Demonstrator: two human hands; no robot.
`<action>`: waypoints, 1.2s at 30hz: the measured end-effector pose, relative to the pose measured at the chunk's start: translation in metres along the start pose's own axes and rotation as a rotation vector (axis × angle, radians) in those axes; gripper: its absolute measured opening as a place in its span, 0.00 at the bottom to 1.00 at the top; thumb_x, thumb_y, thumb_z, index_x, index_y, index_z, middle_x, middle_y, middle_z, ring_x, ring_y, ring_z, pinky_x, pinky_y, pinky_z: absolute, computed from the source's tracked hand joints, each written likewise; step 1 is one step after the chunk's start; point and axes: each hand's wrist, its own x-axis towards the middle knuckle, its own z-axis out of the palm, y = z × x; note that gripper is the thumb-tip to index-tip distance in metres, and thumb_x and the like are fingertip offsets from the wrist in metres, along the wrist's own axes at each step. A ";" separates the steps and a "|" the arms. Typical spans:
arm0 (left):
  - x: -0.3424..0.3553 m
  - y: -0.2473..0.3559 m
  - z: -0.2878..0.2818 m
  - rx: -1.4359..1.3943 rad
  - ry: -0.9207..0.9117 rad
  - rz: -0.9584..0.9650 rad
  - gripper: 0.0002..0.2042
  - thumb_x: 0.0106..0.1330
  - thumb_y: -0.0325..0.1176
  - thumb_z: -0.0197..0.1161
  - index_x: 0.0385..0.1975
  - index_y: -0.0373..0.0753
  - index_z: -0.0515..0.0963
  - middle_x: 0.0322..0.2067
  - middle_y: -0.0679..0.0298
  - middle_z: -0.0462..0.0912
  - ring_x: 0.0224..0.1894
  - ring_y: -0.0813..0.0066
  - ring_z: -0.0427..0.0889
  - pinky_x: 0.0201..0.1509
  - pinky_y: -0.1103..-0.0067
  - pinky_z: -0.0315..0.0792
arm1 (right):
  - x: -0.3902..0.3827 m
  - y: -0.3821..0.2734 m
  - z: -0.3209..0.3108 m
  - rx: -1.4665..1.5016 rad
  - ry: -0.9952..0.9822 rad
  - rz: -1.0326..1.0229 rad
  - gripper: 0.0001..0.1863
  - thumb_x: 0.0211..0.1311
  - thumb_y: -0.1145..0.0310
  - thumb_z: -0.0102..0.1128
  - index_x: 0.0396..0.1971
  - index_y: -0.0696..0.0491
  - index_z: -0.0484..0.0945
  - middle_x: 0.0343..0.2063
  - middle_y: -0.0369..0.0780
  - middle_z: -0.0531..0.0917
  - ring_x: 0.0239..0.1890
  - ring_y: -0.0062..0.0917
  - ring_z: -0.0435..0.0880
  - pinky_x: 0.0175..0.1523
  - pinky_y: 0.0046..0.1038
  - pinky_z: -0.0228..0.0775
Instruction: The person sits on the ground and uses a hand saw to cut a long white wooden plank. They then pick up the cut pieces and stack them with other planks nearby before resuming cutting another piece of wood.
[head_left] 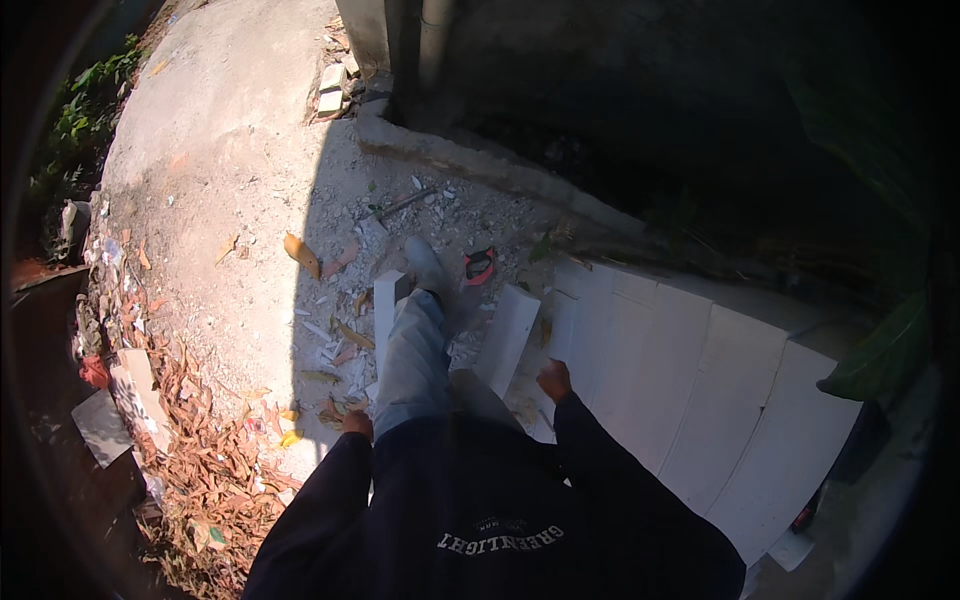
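Observation:
My right hand (554, 380) hangs beside the near edge of a row of large white blocks (690, 370), its fingers curled in with nothing showing in them. Low by my left thigh is my left hand (357, 423); its fingers are too small and shaded to make out. One white block piece (386, 305) stands against my leg, and another white block (512, 335) lies to the right of my legs. A saw handle in red and black (480, 266) shows on the ground just right of my boot (425, 265).
White chips and dust cover the shaded ground, with a thin bar-like tool (405, 203) ahead. Dry leaves (215, 450) pile up on the left. A low concrete edge (500, 170) runs along the dark area ahead right. A big green leaf (880, 355) overhangs the blocks.

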 end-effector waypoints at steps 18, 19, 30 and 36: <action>-0.038 0.143 -0.093 -1.472 0.093 -0.557 0.18 0.55 0.29 0.72 0.44 0.27 0.81 0.29 0.50 0.87 0.27 0.63 0.89 0.30 0.71 0.83 | 0.289 -0.363 -0.208 -0.017 -0.426 0.045 0.33 0.51 0.69 0.68 0.59 0.64 0.75 0.32 0.42 0.86 0.35 0.27 0.85 0.43 0.29 0.76; -0.043 0.154 -0.087 -1.551 0.101 -0.584 0.18 0.55 0.29 0.72 0.44 0.27 0.81 0.29 0.49 0.87 0.28 0.63 0.89 0.30 0.71 0.83 | 0.306 -0.372 -0.210 -0.094 -0.426 -0.025 0.32 0.51 0.71 0.66 0.60 0.64 0.74 0.32 0.43 0.86 0.33 0.26 0.85 0.40 0.28 0.76; 0.015 0.383 0.020 -2.290 0.393 -0.989 0.15 0.49 0.33 0.74 0.36 0.33 0.86 0.29 0.55 0.88 0.30 0.67 0.88 0.38 0.71 0.83 | 0.467 -0.590 -0.155 -0.637 -0.796 -0.174 0.34 0.55 0.80 0.61 0.65 0.63 0.68 0.34 0.46 0.85 0.28 0.29 0.86 0.31 0.27 0.77; 0.000 0.489 -0.143 -2.518 0.290 -1.461 0.12 0.52 0.28 0.73 0.36 0.31 0.85 0.30 0.52 0.87 0.32 0.65 0.89 0.39 0.69 0.82 | 0.471 -0.823 -0.085 -0.796 -0.803 -0.707 0.30 0.57 0.77 0.57 0.63 0.64 0.69 0.36 0.46 0.85 0.28 0.25 0.85 0.31 0.25 0.76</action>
